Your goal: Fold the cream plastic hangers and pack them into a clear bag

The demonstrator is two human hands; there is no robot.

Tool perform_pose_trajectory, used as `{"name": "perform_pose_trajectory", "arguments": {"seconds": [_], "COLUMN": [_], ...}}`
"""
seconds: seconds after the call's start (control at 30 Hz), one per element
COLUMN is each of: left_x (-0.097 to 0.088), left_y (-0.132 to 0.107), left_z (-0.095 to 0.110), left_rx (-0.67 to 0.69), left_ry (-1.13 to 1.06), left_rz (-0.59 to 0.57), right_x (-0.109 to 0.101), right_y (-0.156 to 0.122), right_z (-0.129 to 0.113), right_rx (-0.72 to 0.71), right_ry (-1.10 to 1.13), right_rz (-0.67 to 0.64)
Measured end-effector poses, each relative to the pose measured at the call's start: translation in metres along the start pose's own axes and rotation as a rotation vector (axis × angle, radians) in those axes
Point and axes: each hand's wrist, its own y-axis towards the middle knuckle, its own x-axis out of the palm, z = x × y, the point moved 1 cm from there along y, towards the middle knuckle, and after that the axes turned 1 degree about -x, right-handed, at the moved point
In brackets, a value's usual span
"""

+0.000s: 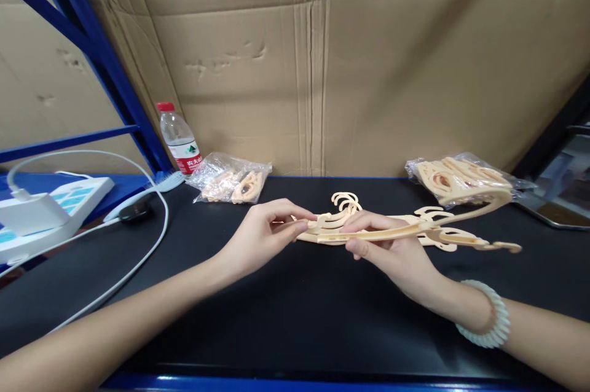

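A beige plastic clothes hanger (431,227) is held sideways over the table, its hook (500,197) curving up at the right. My right hand (394,250) grips one arm of it between thumb and fingers. Just off that arm's left end, my left hand (265,232) has thumb and fingertips pinched on a small beige plastic piece (313,223), mostly covered by the fingers. Behind and below both hands lie more beige hangers (345,201) on the black table (295,324), partly hidden by the right hand.
Clear bags of beige parts lie at the back left (233,180) and back right (461,177). A red-capped water bottle (179,140) stands near the blue frame (99,42). A power strip (69,204) with a white cable (166,220) occupies the left. Cardboard (415,60) backs the table.
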Motion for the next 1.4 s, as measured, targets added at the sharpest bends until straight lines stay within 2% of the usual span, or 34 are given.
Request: {"name": "perform_pose_trajectory", "arguments": {"seconds": [0.1, 0.2, 0.3, 0.4, 0.47, 0.6, 0.7, 0.87, 0.97, 1.23, 1.4], "left_x": [0.003, 0.006, 0.007, 0.013, 0.020, 0.032, 0.034, 0.030, 0.031, 0.030, 0.027], "left_y": [-0.004, -0.008, -0.009, -0.009, -0.010, -0.014, -0.017, -0.016, -0.014, -0.016, -0.016], "left_z": [0.003, 0.008, 0.009, 0.005, 0.000, -0.003, -0.002, -0.004, -0.007, -0.005, -0.002], "left_rx": [-0.011, -0.010, -0.056, -0.094, -0.118, -0.268, -0.330, -0.268, -0.197, -0.111, -0.118], "left_ry": [-0.039, -0.089, -0.203, -0.420, -0.517, -0.639, -0.665, -0.592, -0.591, -0.531, -0.609], "left_rz": [0.010, 0.006, 0.072, 0.156, 0.129, -0.036, -0.054, 0.120, 0.155, 0.120, 0.012], "right_x": [0.003, 0.006, 0.006, 0.005, 0.005, 0.006, 0.008, 0.010, 0.010, 0.008, 0.007], "right_y": [-0.001, -0.003, -0.005, -0.004, -0.004, -0.005, -0.006, -0.007, -0.007, -0.007, -0.008], "right_z": [-0.001, 0.000, -0.001, -0.005, -0.006, -0.005, -0.003, -0.003, -0.004, -0.007, -0.007], "right_rx": [-0.021, 0.050, 0.070, 0.003, -0.019, -0.029, -0.010, 0.078, 0.092, 0.017, -0.006], "right_ry": [0.035, 0.070, 0.025, -0.041, -0.051, -0.015, -0.007, 0.062, 0.103, 0.075, 0.075], "right_rz": [-0.042, -0.070, -0.044, 0.015, 0.022, 0.003, -0.002, -0.015, 0.006, 0.014, 0.032]}}
